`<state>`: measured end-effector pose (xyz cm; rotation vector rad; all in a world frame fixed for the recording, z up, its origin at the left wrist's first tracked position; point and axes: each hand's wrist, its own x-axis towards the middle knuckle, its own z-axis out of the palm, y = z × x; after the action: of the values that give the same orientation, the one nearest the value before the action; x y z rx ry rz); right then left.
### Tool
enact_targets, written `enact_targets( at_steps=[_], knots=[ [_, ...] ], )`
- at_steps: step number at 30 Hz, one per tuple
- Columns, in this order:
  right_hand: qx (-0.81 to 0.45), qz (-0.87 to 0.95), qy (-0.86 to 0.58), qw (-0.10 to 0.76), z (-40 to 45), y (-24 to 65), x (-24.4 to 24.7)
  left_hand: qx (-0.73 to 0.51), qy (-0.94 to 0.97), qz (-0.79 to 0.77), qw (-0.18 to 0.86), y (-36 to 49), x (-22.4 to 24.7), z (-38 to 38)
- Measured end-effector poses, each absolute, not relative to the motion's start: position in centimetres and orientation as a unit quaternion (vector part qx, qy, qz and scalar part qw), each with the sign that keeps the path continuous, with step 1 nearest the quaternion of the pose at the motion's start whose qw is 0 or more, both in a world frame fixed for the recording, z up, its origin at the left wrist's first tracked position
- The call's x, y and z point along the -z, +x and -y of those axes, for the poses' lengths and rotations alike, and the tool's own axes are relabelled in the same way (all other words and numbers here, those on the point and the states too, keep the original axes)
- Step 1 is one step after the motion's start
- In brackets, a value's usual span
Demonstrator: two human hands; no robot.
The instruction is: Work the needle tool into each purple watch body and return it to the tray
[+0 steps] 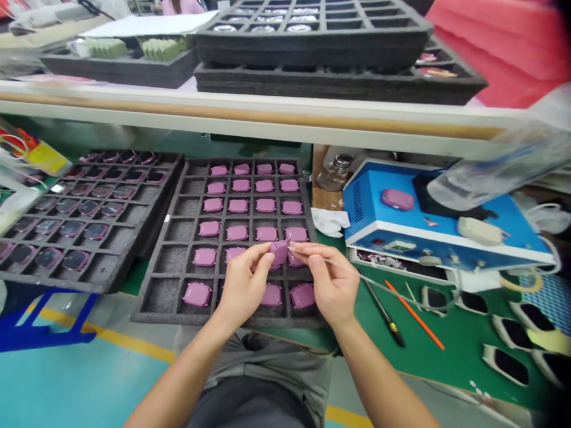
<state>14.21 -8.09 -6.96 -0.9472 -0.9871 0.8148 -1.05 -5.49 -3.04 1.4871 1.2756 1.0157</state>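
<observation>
My left hand (244, 282) pinches a small pink rounded-square casing (279, 252) between thumb and fingers, above a black foam tray (154, 285). The tray's compartments hold several similar pink casings, such as one (264, 203) in its middle. My right hand (332, 282) grips a thin pale wire-like tool (357, 273), and its tip touches the held casing. The cord trails to the right. Both hands hide the tray's lower middle compartments.
A second foam tray (89, 226) of dark-faced parts lies to the left. A blue machine (446, 232) with a pink casing on top stands to the right. A pale shelf (250, 110) with stacked foam trays crosses above. A black-handled tool and orange pen lie on a green mat (464, 351).
</observation>
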Motion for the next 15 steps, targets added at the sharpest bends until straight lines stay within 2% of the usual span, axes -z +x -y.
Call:
enact_targets(
  at_steps=[15],
  knots=[
    [-0.367, 0.474, -0.418, 0.683, 7.99, 14.64, 6.97, -0.42, 0.59, -0.502, 0.473, -0.98, 3.26, 5.54]
  ],
)
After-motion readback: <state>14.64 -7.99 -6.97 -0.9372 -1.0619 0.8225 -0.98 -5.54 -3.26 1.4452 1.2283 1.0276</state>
